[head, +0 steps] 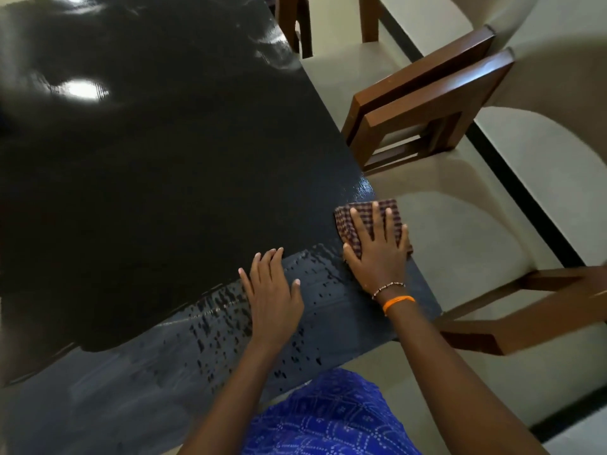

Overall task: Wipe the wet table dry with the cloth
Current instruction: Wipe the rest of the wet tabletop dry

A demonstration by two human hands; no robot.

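Note:
A dark glossy table (157, 178) fills the left and middle of the head view. Most of its top is wet and shiny; a duller strip with scattered droplets runs along the near edge. A brown checked cloth (384, 208) lies folded at the table's right edge. My right hand (377, 249) presses flat on the cloth with fingers spread and straight. My left hand (272, 297) rests flat on the tabletop to the left of it, fingers straight, holding nothing.
Brown wooden chairs (427, 103) stand close along the table's right side, one (525, 310) right beside the cloth. The floor (460, 251) is pale with a black stripe. Blue patterned clothing (328, 418) shows at the bottom.

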